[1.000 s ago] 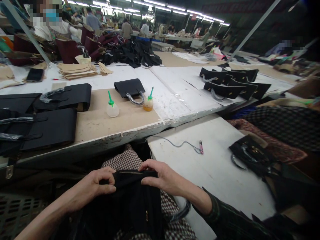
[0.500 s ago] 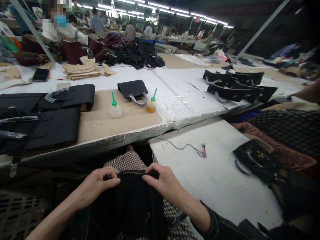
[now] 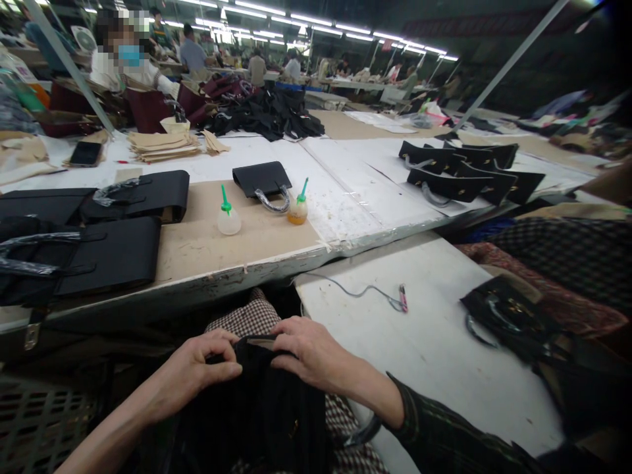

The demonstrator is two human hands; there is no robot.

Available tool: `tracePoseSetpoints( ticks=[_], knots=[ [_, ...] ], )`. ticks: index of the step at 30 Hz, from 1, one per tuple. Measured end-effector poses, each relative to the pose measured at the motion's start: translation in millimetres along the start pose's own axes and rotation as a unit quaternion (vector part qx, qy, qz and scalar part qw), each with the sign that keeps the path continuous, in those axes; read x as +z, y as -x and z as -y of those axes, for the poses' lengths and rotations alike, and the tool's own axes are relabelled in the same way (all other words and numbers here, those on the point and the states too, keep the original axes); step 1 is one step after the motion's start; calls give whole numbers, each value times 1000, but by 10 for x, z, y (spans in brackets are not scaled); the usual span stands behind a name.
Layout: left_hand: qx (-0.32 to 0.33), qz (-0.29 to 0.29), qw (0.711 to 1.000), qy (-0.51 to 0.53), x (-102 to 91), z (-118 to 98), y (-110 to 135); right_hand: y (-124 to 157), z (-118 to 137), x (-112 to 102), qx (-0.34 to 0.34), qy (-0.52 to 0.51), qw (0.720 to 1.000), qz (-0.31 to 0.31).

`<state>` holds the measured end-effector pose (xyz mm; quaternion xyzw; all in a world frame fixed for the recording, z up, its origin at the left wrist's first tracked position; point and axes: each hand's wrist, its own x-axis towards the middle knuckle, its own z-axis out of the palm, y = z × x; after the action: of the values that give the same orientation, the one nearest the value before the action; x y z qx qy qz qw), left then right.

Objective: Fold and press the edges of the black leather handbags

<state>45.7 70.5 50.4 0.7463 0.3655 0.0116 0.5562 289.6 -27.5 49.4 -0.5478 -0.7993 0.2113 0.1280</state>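
Note:
A black bag [image 3: 269, 408] rests on my lap, over checkered cloth. My left hand [image 3: 197, 368] pinches the left end of its top edge, thumb on the front. My right hand [image 3: 311, 352] lies curled over the right end of the same edge, fingers pressed on it. Both hands are closed on the bag. A thin pale strip shows along the bag's top between my hands.
A white side table [image 3: 424, 329] to my right carries a grey cord with a pink lighter [image 3: 402, 297] and a black bag [image 3: 498, 316]. On the long bench [image 3: 276, 257] ahead are two glue bottles [image 3: 230, 217], a small black bag [image 3: 261, 178] and black bags at left and right. Other people work further back.
My right hand slid left along the bag's top edge, closing the gap to my left hand. The view tilted slightly.

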Motion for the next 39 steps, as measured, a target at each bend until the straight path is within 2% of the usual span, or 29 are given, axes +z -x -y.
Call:
tracePoseSetpoints(
  ticks=[3,9,12,18,22,25,28,30,34,39],
  knots=[
    [0,-2,1000,-6,12,21,16,-38,-7,-17,-16,21,999,47],
    [49,34,996,-60,-8,-56,-13,-275,-127,-171,-96,-20,968,232],
    [51,56,992,-100,-33,-110,-35,-374,-157,-178,-106,-59,961,250],
    [73,126,983,-111,-37,-169,-150,-325,-192,-71,-114,-97,968,201],
    [90,136,983,-88,22,-225,-323,-327,-198,-67,-114,-93,968,204],
    [76,134,986,-66,56,-220,-406,-300,-196,-106,-95,-79,972,202],
    [57,123,989,-58,53,-171,-413,-179,-178,-114,-45,-108,984,135],
    [48,125,990,-50,40,-139,-401,-68,-150,-72,24,-134,989,64],
    [30,122,991,-50,41,-122,-421,105,-78,89,147,-210,965,-56],
    [-6,35,996,-84,137,-95,-496,164,-70,220,217,-330,910,-130]
  ],
)
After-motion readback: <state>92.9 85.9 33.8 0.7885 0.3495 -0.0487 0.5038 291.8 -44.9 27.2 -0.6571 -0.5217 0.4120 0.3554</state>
